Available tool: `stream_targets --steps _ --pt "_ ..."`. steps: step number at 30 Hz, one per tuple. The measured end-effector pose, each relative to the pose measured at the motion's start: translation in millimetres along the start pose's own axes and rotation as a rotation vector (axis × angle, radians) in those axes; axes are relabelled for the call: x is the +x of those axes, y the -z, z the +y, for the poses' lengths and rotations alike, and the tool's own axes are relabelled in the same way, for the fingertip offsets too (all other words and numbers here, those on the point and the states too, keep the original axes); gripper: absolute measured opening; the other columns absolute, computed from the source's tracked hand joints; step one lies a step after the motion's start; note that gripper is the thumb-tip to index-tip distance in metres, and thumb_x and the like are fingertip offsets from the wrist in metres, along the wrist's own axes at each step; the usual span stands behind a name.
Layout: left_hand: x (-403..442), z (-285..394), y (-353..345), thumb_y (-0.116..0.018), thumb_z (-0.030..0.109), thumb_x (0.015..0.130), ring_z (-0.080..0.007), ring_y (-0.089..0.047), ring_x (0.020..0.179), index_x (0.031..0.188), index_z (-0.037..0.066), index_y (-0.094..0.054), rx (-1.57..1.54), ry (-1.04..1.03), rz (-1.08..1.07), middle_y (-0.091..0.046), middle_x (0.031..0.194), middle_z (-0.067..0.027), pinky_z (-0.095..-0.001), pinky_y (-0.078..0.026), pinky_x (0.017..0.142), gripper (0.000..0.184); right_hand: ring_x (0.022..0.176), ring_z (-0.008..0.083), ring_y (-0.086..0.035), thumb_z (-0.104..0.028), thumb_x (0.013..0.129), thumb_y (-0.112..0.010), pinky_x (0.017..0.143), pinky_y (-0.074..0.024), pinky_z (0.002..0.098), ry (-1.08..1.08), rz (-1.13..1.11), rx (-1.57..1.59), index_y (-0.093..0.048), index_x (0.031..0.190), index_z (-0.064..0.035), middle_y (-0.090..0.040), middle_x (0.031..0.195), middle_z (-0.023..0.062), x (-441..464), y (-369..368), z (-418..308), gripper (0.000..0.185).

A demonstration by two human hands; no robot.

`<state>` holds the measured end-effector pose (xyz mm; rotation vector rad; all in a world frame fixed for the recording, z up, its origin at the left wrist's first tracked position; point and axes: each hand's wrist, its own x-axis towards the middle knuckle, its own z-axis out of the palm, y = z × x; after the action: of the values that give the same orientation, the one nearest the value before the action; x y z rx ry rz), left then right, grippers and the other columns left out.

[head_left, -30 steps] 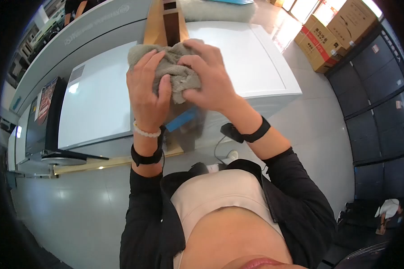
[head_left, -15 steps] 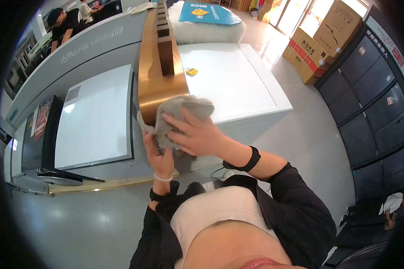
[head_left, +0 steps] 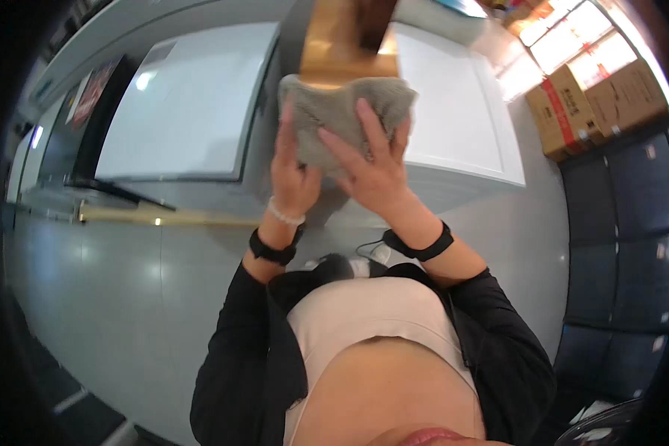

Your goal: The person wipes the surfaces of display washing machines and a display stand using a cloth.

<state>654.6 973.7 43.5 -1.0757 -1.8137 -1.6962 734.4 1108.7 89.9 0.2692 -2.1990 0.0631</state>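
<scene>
A grey cleaning cloth [head_left: 323, 123] is spread across the near end of a shiny gold-coloured divider [head_left: 334, 48]. My left hand [head_left: 293, 178] grips the cloth along its left side, fingers pointing up and thumb at its lower edge. Over the right part lies my right hand [head_left: 379, 171], its fingers somewhat spread and pressing the fabric; its thumb is partly hidden. Both hands have the cloth between them and the divider's end, which it covers. The far part of the divider, with a dark recess, is blurred.
White-topped appliances stand on both sides, one to the left [head_left: 189, 104] and one to the right [head_left: 453, 111]. A black handle-like bar [head_left: 126, 195] juts out at left. Cardboard boxes [head_left: 561, 115] and dark cabinets [head_left: 617, 201] line the right side.
The bunched cloth is now opened out over the divider's end, and my hands have moved apart to its two sides. The view has turned and tilted down, with the counter higher in frame.
</scene>
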Motion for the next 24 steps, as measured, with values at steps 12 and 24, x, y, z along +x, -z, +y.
stream_targets --steps 12,24 --pt "-137 -64 -5 -0.06 0.0 0.078 -0.0486 -0.058 0.093 0.109 -0.008 -0.053 0.214 0.724 -0.278 -0.059 0.108 -0.0306 -0.0464 -0.049 0.078 0.032 0.108 0.0233 -0.06 -0.014 0.082 -0.059 0.09 -0.0495 0.038 0.085 -0.559 0.048 -0.061 0.129 -0.0195 -0.054 0.141 -0.0055 -139 -71 -7 0.047" --pt "-66 9 -18 -0.066 0.005 0.078 -0.0464 -0.042 0.127 0.134 -0.009 -0.039 0.255 0.321 -0.04 -0.043 0.137 -0.0319 -0.0477 -0.037 0.105 0.063 0.125 0.0234 -0.051 -0.02 0.08 -0.066 0.108 -0.036 0.0455 0.203 -0.164 -0.075 -0.067 0.121 -0.0255 -0.053 0.142 -0.0045 -80 -14 35 0.042"
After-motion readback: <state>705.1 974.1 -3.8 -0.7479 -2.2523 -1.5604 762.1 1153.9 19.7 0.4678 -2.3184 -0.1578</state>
